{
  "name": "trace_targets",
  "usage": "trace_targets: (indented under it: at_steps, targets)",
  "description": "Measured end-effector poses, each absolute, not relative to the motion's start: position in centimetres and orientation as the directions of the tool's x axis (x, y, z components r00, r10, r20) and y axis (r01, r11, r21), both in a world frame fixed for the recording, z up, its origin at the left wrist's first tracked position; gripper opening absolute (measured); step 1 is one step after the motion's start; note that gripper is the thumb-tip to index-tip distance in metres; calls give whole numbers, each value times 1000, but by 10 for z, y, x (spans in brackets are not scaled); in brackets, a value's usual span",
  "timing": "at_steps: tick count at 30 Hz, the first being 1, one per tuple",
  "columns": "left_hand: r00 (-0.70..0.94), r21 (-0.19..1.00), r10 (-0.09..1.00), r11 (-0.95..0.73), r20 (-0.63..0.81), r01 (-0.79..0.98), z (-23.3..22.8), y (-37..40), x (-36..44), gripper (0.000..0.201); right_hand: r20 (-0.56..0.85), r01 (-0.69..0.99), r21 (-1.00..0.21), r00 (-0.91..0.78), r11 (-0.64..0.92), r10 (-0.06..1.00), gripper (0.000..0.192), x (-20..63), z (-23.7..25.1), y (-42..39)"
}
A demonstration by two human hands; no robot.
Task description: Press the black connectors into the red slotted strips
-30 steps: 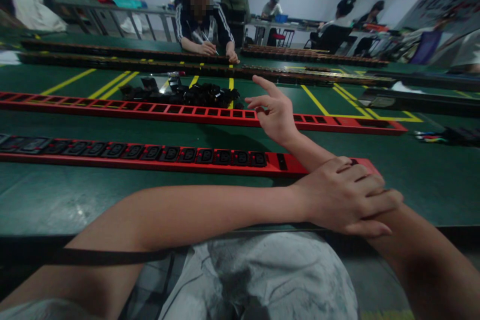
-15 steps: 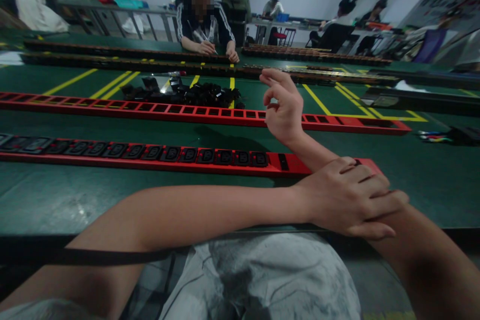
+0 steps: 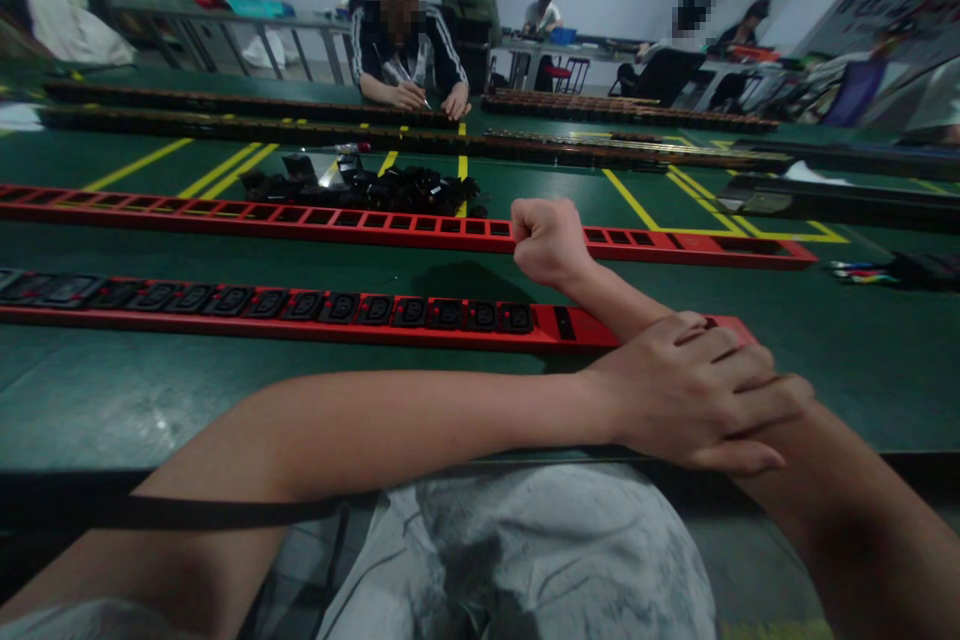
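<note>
A wide dark-green work table marked with yellow lines (image 3: 225, 400) fills most of the view and serves as the landmark for everything else. On it, nearest the person's edge, lies a long red metal power strip fitted with a row of black sockets (image 3: 300, 312), running left to right; its right end passes under the person's crossed forearms. Farther in on the table lies a second long red metal strip with empty rectangular cut-outs (image 3: 337, 220), parallel to the first. Beyond that strip, toward the middle of the table, sits a loose heap of small black plastic socket parts (image 3: 375, 188). Along the table's far side run several dark strips (image 3: 225, 130), and a person in a dark jacket with white sleeve stripes (image 3: 405, 45) sits there with both hands down on them. More seated people work at other tables behind.

The person's two bare arms cross over the table's near edge. The left hand (image 3: 697, 400) lies flat and relaxed, fingers spread and open, resting on the right forearm close to the near strip's right end; it grips nothing. The right hand (image 3: 547, 242) is raised above the table between the two red strips, curled into a tight fist, knuckles toward the far strip. Whether anything is enclosed in the fist cannot be told. At the table's right side lie a few small coloured items (image 3: 862, 273), too blurred to identify.
</note>
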State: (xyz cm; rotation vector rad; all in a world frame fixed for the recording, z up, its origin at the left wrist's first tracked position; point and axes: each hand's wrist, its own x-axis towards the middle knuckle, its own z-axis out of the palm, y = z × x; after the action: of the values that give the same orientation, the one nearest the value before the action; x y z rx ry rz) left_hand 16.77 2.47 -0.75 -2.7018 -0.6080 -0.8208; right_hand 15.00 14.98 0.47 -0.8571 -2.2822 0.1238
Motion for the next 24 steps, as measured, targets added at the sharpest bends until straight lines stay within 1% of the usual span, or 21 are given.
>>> trace_targets:
  at_steps: [4, 7, 10, 14, 18, 21, 24]
  targets:
    - [756, -144, 315, -870, 574, 471, -7, 23, 165, 51, 582, 540, -316, -539, 780, 609, 16, 150, 5, 151]
    - [778, -172, 281, -880, 562, 442, -9, 24, 166, 48, 570, 516, -330, -558, 790, 603, 16, 151, 3, 154]
    - [817, -223, 202, -902, 540, 369, -9, 25, 168, 45, 567, 506, -329, -569, 797, 595, 17, 150, 1, 155]
    - [859, -304, 107, -908, 502, 290, -7, 25, 169, 50, 568, 490, -317, -588, 812, 576, 17, 149, -2, 155]
    - [833, -397, -36, -890, 552, 225, -13, 25, 167, 45, 554, 496, -306, -601, 813, 575, 17, 149, -1, 154]
    - [787, -399, -75, -888, 613, 226, -19, 25, 167, 47, 551, 490, -307, -607, 816, 572, 17, 149, 0, 153]
    - [798, -354, -40, -909, 601, 221, -18, 25, 166, 52, 541, 490, -311, -613, 814, 576, 17, 148, 0, 152]
